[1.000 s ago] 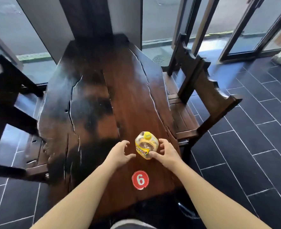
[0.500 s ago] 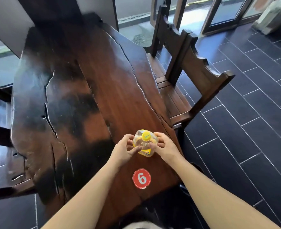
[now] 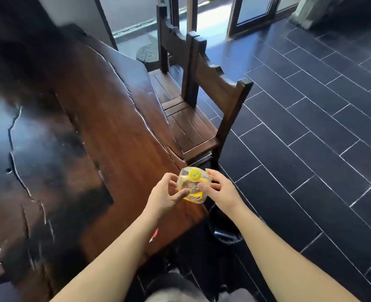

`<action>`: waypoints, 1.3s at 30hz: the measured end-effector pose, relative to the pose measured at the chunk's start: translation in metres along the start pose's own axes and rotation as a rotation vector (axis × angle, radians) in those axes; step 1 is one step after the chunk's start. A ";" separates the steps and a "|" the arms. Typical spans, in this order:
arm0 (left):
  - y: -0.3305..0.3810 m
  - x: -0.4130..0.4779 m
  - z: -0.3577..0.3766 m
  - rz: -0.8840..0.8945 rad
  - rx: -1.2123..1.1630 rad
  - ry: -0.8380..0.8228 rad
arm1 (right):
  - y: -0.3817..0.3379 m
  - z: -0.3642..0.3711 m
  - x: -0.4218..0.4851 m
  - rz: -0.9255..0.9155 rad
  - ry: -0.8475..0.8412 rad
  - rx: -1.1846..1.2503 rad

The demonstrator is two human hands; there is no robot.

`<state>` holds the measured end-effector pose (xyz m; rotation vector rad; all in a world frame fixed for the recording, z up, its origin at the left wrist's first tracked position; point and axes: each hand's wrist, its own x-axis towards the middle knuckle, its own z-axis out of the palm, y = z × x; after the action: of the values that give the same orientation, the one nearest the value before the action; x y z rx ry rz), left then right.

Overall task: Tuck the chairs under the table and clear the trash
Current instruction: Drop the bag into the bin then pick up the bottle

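A crushed clear plastic bottle (image 3: 192, 185) with a yellow cap and yellow label is held between both hands above the near right corner of the dark wooden table (image 3: 106, 136). My left hand (image 3: 166, 196) grips it from the left, my right hand (image 3: 220, 189) from the right. A dark wooden chair (image 3: 193, 125) stands at the table's right side, its seat partly under the edge. A second chair (image 3: 169, 40) stands behind it.
A black bin (image 3: 226, 234) sits on the floor below my right forearm, at the table's near right corner. A red round sticker (image 3: 154, 235) shows beside my left forearm. Dark tiled floor (image 3: 311, 149) stretches right; glass doors stand at the back.
Both hands closed on the bottle and lifted it off the table, carrying it right toward the corner. The view turned right, and the left chair went out of sight.
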<state>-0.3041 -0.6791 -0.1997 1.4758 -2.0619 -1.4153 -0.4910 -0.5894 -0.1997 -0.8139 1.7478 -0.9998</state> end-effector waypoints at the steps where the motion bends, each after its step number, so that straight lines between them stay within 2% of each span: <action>1: 0.009 -0.003 0.015 0.003 0.007 -0.002 | 0.007 -0.016 -0.006 0.004 -0.002 0.013; 7: 0.047 -0.033 0.107 0.007 -0.037 -0.004 | 0.051 -0.103 -0.042 0.017 -0.045 0.070; 10: 0.057 -0.037 0.153 0.018 -0.036 -0.061 | 0.078 -0.141 -0.058 0.049 -0.037 0.077; 16: 0.039 -0.035 0.222 -0.042 0.006 -0.129 | 0.137 -0.175 -0.059 0.159 -0.027 0.096; 22: -0.023 -0.006 0.273 -0.149 -0.074 -0.103 | 0.222 -0.155 -0.017 0.221 -0.043 0.119; 28: -0.119 0.055 0.337 -0.227 -0.138 -0.171 | 0.335 -0.134 0.047 0.278 -0.043 0.074; 35: -0.246 0.119 0.419 -0.279 -0.196 -0.229 | 0.480 -0.094 0.120 0.330 -0.008 0.149; 39: -0.294 0.131 0.445 -0.318 -0.172 -0.262 | 0.536 -0.069 0.138 0.384 -0.011 0.189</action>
<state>-0.4809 -0.5438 -0.7019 1.6758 -1.8398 -1.9480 -0.6530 -0.4479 -0.7139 -0.3457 1.6871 -0.8786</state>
